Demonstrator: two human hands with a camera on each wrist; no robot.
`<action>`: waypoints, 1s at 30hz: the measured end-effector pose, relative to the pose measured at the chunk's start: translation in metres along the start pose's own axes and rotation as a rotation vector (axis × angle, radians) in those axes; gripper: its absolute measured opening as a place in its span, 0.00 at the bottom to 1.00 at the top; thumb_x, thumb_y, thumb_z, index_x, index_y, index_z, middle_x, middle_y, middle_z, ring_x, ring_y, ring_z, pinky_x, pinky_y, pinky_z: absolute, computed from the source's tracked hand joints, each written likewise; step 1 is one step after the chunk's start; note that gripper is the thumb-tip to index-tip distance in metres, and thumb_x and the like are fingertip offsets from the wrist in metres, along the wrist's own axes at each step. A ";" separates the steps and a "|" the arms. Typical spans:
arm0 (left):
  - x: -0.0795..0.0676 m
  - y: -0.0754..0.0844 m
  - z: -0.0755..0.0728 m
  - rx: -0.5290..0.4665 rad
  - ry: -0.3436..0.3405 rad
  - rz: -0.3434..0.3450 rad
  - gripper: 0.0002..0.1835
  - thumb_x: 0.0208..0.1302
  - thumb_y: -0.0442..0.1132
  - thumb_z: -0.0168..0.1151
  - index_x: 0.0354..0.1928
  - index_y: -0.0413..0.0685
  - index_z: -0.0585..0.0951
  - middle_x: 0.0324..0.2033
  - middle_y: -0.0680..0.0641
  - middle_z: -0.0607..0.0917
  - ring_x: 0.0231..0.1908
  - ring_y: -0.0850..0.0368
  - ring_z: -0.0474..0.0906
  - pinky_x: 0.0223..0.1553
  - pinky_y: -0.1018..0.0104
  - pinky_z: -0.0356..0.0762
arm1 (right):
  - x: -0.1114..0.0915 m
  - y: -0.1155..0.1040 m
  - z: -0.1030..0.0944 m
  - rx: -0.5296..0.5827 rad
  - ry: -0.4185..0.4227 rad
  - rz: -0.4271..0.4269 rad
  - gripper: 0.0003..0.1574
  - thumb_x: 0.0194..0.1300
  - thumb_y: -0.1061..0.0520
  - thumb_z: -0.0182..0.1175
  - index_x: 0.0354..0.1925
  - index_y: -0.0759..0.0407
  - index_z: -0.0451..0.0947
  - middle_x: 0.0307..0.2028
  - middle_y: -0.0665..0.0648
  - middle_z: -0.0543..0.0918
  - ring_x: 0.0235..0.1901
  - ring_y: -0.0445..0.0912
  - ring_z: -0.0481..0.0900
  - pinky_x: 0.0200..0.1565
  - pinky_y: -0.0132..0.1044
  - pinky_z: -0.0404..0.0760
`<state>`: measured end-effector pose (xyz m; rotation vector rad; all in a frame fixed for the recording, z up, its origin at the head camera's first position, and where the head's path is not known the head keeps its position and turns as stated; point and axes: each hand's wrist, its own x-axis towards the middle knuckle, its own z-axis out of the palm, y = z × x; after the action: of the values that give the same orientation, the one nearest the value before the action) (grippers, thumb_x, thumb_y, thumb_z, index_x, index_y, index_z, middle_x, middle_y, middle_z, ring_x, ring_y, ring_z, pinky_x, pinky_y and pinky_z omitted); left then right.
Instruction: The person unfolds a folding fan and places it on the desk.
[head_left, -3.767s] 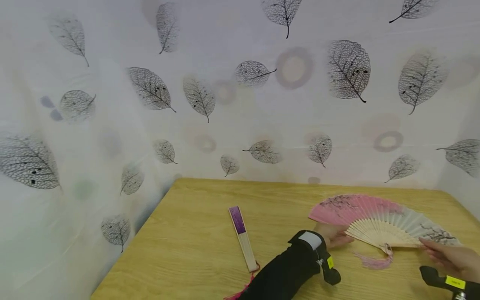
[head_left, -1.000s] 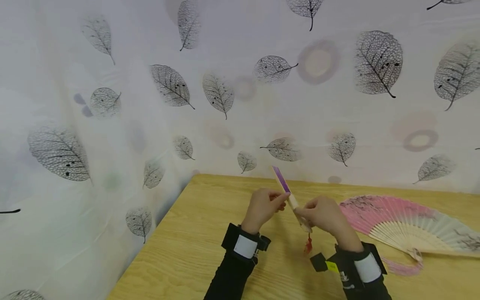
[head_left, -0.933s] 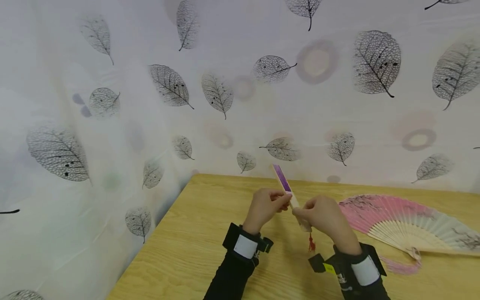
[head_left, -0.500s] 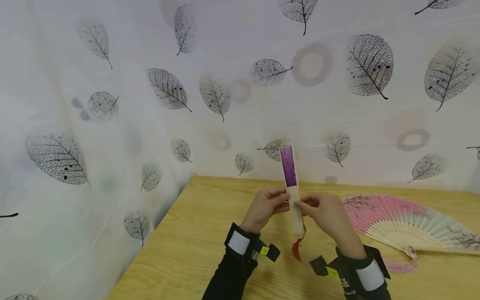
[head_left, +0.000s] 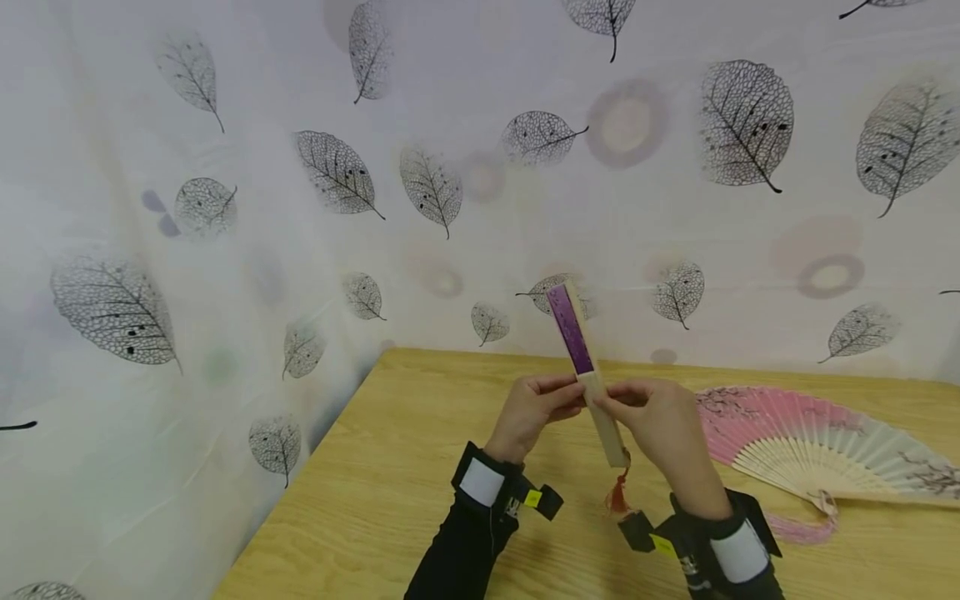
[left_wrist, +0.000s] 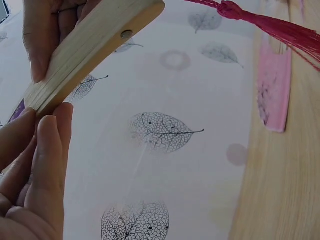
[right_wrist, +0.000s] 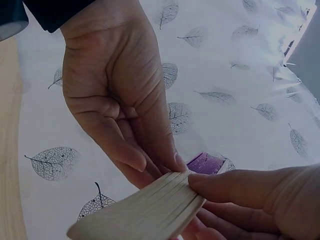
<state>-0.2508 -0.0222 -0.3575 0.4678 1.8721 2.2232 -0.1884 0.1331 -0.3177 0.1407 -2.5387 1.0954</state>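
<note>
A folded hand fan (head_left: 600, 412) with pale wooden ribs and a purple leaf is held above the table, its purple end up and tilted left. My left hand (head_left: 525, 412) pinches its left edge near the middle. From the right, my right hand (head_left: 663, 425) pinches the ribs slightly lower. In the right wrist view the purple folds (right_wrist: 206, 163) are pressed together, with the right thumb on top of the ribs. From the fan's rivet end hangs a red tassel (head_left: 618, 493). The left wrist view shows the rivet (left_wrist: 126, 34) on the rib end.
A spread pink and white fan (head_left: 817, 442) with a branch pattern lies on the wooden table (head_left: 360, 500), right of my right hand, its pink tassel (head_left: 802, 529) in front. A leaf-printed curtain (head_left: 465, 208) stands behind the table and along its left.
Earlier both hands were at the spread pink fan, while the purple fan lay on the table. Both hands now hold the purple fan up; its top has tilted left in the last half second.
</note>
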 end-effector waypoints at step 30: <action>-0.004 0.007 0.003 -0.056 0.011 0.002 0.18 0.54 0.36 0.59 0.45 0.30 0.77 0.36 0.42 0.85 0.31 0.59 0.80 0.37 0.70 0.80 | -0.001 -0.005 -0.003 0.037 0.000 0.133 0.21 0.53 0.47 0.62 0.36 0.63 0.81 0.33 0.62 0.84 0.32 0.49 0.79 0.32 0.44 0.80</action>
<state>-0.2455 -0.0226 -0.3508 0.4492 1.8098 2.2781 -0.1848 0.1316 -0.3123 -0.0193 -2.5593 1.1923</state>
